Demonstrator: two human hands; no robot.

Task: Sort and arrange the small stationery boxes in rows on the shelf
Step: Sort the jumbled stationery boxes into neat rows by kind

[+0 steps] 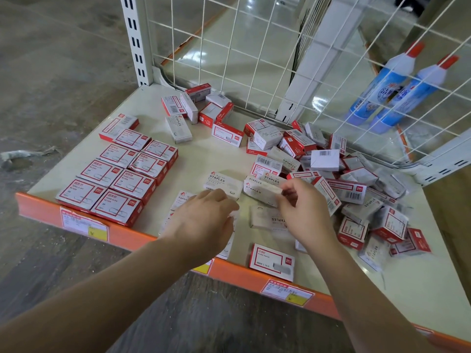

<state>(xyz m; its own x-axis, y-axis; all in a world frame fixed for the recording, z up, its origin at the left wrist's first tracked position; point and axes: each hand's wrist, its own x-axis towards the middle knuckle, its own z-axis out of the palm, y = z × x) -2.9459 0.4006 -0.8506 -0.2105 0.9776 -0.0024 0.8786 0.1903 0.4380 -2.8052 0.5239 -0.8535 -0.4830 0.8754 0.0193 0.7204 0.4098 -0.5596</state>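
From the head view, the shelf [204,154] is a pale board with an orange front lip, and small stationery boxes lie across it in three states: a tidy block of red-framed paper clip boxes [119,171] set in two rows at the left front, a small jumble [198,108] near the back upright, and a big loose heap [344,179] spilling along the right side against the wire mesh. The right hand [303,210] pinches a white staples box [262,191] by its near end, fingers curled on it, just beside another white staples box [223,183] lying flat in the middle. The left hand [204,217] rests palm down over white boxes near the front lip, fingers bent onto them; whether it grips one I cannot tell. These boxes look light, stiff and flat-sided cardboard, some in glossy film wrap that is probably slick, so a pinch across the two long sides should hold best and let each be set square against its neighbour. White ones read STAPLES in grey; the red-framed ones carry a logo corner. Two blue glue bottles [397,90] lie behind the mesh.
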